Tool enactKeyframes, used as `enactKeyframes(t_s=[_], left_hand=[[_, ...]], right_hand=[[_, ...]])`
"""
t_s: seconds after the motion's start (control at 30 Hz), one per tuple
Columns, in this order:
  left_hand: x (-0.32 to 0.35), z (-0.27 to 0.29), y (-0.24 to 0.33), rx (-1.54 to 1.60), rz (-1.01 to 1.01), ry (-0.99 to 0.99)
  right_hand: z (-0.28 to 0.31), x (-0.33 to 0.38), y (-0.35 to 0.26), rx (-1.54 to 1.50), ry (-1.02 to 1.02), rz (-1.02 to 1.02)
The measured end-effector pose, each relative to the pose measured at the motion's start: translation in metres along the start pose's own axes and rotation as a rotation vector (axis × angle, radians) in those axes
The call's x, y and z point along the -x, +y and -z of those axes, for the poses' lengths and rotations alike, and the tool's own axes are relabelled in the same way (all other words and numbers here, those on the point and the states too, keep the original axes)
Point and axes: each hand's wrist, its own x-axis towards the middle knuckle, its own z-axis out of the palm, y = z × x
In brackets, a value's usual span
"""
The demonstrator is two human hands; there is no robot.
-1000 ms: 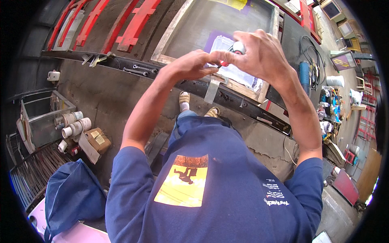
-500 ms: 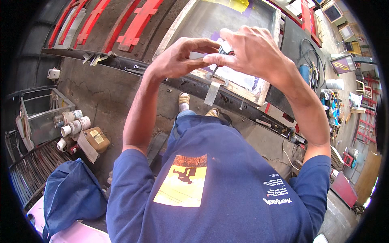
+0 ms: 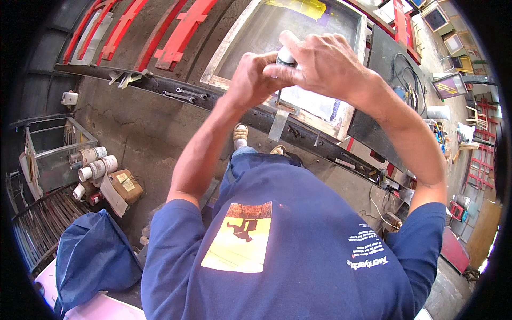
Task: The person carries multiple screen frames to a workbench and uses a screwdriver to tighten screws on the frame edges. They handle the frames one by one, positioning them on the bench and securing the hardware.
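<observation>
Both my hands are close together above the near edge of a wooden-framed screen (image 3: pixel 221 50). My right hand (image 3: pixel 328 66) is wrapped round a small dark thing with a rounded, pale end (image 3: pixel 286 56). Against its lower part my left hand (image 3: pixel 250 80) is closed, its fingertips partly hidden behind the right hand. Below the hands a thin dark rod (image 3: pixel 278 97) runs down toward a metal bracket (image 3: pixel 278 125) at the frame's near edge; whether it joins the held thing is hidden. Yellow and purple stains mark the mesh, and a pale sheet shows through it.
Several wrenches (image 3: pixel 181 96) lie on the dark rail (image 3: pixel 149 82) at the left. Red bars (image 3: pixel 181 34) stand beyond it. A black board (image 3: pixel 381 101) with a coiled cable (image 3: pixel 408 72) is at right. White tubs (image 3: pixel 98 168) and a cardboard box (image 3: pixel 125 186) sit at lower left.
My left hand has moved right, closing in against the right hand and the held thing. The held thing has turned, so its pale end now points up.
</observation>
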Motion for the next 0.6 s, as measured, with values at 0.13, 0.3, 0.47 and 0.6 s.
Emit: enactKeyframes(t_s=[0.13,0.3,0.47,0.6], left_hand=[[0.001,-0.014,0.009,-0.338,-0.062,0.031],[0.005,0.001,0.016,0.015,0.097,-0.19],[0.0,-0.022,0.015,-0.184,-0.029,0.088],[0.013,-0.007,0.012,0.168,0.115,-0.191]], right_hand=[[-0.008,0.005,0.004,-0.123,0.068,0.06],[0.005,0.016,0.0,-0.075,0.018,0.061],[-0.004,0.013,-0.002,-0.101,-0.013,-0.058],[0.0,0.023,0.003,-0.065,0.044,0.092]])
